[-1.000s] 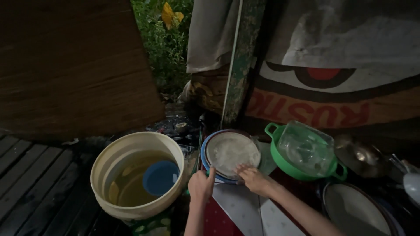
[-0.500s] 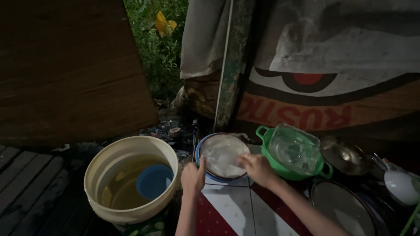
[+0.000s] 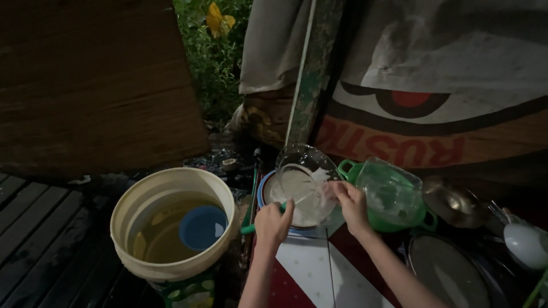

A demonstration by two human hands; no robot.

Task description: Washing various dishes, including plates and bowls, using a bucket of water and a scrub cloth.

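Fingers of the left hand (image 3: 273,223) curl around the near rim of a clear glass bowl (image 3: 302,181), thumb tip up against its edge; fingers of the right hand (image 3: 349,202) are pressed together and pinch the bowl's right rim. Held between both sets of fingers, the bowl is tilted up on edge, its open side facing the camera. Directly beneath the fingers lies a white plate with a blue rim (image 3: 285,228), resting on a bench (image 3: 308,268) covered in a red-and-white patterned cloth. Just right of the right fingers stands a green pot (image 3: 399,219) with loop handles, a clear glass lid (image 3: 391,191) lying on it at a tilt. Farther right of it sit a metal bowl (image 3: 454,199) and a white rounded vessel (image 3: 528,245); a dark round pan (image 3: 451,274) lies nearer the camera on that side. Left of the left fingers, well apart from them, a cream plastic bucket (image 3: 171,188) stands on a dark slatted wooden floor (image 3: 45,228), holding murky water with a blue dipper (image 3: 202,227) in it. Beyond the fingers hangs a printed tarpaulin (image 3: 445,85); a wooden board (image 3: 97,80) leans at far left, with green foliage (image 3: 214,51) between them.
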